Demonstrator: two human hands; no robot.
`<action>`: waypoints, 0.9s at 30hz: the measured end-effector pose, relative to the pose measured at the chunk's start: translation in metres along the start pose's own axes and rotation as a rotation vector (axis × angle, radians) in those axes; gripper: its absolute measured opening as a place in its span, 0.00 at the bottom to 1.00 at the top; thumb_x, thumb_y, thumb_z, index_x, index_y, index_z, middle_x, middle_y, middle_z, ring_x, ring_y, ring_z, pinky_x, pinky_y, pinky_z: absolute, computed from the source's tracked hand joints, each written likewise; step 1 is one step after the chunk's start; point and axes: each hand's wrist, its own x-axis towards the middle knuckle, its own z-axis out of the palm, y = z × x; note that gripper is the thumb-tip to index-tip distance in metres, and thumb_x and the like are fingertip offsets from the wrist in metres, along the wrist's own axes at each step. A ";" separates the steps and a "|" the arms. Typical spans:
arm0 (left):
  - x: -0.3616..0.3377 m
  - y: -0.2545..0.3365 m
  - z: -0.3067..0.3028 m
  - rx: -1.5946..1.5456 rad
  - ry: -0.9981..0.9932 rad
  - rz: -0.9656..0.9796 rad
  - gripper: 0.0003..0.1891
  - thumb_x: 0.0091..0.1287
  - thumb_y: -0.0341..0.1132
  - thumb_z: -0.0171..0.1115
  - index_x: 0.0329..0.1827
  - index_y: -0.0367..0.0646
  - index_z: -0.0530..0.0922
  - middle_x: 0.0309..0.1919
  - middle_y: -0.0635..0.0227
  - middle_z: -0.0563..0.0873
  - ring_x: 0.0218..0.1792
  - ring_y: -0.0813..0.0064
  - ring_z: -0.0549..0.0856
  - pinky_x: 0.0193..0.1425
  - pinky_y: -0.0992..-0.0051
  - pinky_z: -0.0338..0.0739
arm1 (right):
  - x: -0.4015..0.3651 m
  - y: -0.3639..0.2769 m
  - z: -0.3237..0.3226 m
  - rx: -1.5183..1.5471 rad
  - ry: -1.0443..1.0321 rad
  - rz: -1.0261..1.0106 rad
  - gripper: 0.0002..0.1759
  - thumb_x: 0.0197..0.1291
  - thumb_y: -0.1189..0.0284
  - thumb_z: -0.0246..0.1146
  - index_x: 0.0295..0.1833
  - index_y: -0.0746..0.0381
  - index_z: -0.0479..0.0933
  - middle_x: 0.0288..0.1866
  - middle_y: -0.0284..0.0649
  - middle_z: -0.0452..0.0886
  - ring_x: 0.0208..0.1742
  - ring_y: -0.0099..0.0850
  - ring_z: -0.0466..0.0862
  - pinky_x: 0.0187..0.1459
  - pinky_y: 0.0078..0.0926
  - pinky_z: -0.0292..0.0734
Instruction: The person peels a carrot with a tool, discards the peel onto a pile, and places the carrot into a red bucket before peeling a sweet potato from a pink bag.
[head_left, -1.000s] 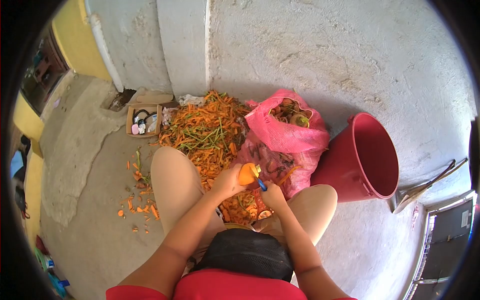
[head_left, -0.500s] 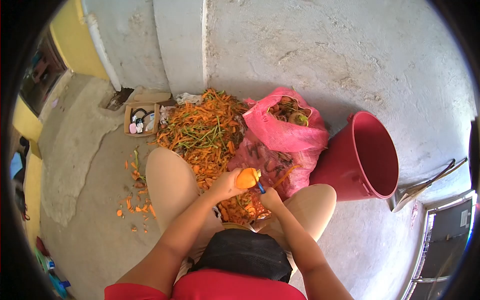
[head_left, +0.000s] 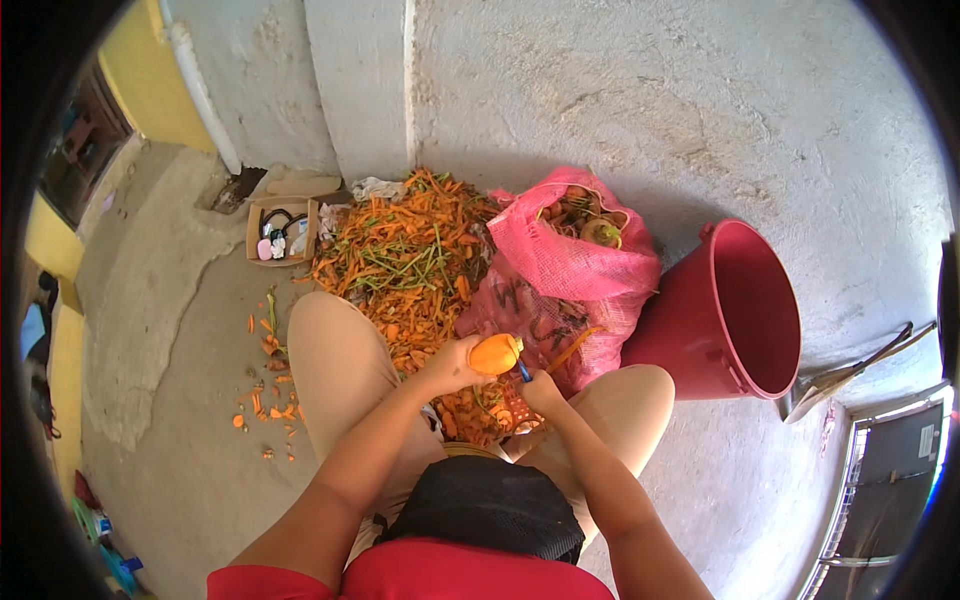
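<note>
Pink sack [head_left: 590, 272]: roots [head_left: 600, 232]; left fingers [head_left: 466, 351] clamped on carrot [head_left: 496, 354], right fingers [head_left: 541, 386] on blue handle [head_left: 524, 372]

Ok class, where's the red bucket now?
In the head view, the red bucket is on the right, beside the pink mesh sack, near the wall.

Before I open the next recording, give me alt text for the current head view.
The left hand holds an orange root vegetable while the right hand holds a blue tool near one end. Beyond are a heap of orange and green scraps, a pink sack and a red bin.
</note>
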 end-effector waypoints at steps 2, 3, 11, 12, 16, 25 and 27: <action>-0.003 0.002 0.002 0.185 0.095 0.111 0.27 0.42 0.34 0.69 0.46 0.34 0.69 0.33 0.59 0.79 0.36 0.69 0.78 0.42 0.75 0.70 | 0.004 0.001 0.006 0.038 -0.065 0.085 0.13 0.44 0.69 0.53 0.30 0.69 0.71 0.21 0.53 0.72 0.24 0.42 0.74 0.29 0.36 0.67; -0.004 0.003 0.003 0.277 0.142 0.167 0.28 0.42 0.34 0.69 0.47 0.34 0.69 0.33 0.60 0.79 0.36 0.70 0.78 0.42 0.75 0.70 | 0.004 0.001 0.007 0.058 -0.097 0.129 0.13 0.44 0.69 0.53 0.30 0.69 0.71 0.20 0.52 0.72 0.23 0.40 0.74 0.28 0.35 0.66; 0.005 -0.003 -0.001 -0.305 -0.085 -0.106 0.29 0.45 0.30 0.67 0.51 0.37 0.66 0.31 0.62 0.78 0.27 0.73 0.77 0.31 0.74 0.72 | 0.014 0.011 0.002 0.090 -0.085 0.041 0.12 0.43 0.70 0.53 0.30 0.69 0.72 0.19 0.50 0.72 0.21 0.38 0.73 0.27 0.36 0.66; 0.003 0.004 -0.004 -0.483 -0.150 -0.252 0.29 0.45 0.29 0.67 0.52 0.38 0.66 0.31 0.63 0.78 0.26 0.73 0.77 0.29 0.75 0.72 | 0.011 0.002 -0.002 0.076 -0.082 0.041 0.12 0.43 0.70 0.53 0.30 0.69 0.73 0.20 0.51 0.73 0.22 0.40 0.74 0.28 0.37 0.66; 0.003 0.054 0.001 -0.753 -0.213 -0.032 0.32 0.45 0.21 0.64 0.56 0.38 0.62 0.35 0.66 0.76 0.27 0.78 0.77 0.28 0.79 0.73 | 0.031 0.050 0.047 -0.259 0.041 -0.329 0.13 0.44 0.71 0.51 0.31 0.69 0.74 0.26 0.57 0.75 0.31 0.48 0.76 0.34 0.41 0.68; 0.013 0.010 0.001 -1.049 -0.022 0.001 0.37 0.40 0.28 0.70 0.56 0.43 0.62 0.45 0.70 0.71 0.46 0.76 0.72 0.51 0.71 0.68 | 0.049 0.041 0.043 -0.107 -0.044 0.054 0.13 0.43 0.68 0.52 0.25 0.69 0.73 0.28 0.58 0.74 0.34 0.49 0.76 0.37 0.40 0.69; 0.017 0.004 0.003 -1.152 -0.040 0.104 0.34 0.44 0.40 0.69 0.54 0.43 0.63 0.39 0.69 0.73 0.39 0.76 0.74 0.51 0.67 0.68 | 0.051 0.044 0.042 -0.099 -0.033 0.058 0.13 0.43 0.68 0.52 0.25 0.69 0.73 0.27 0.58 0.74 0.33 0.48 0.76 0.36 0.40 0.69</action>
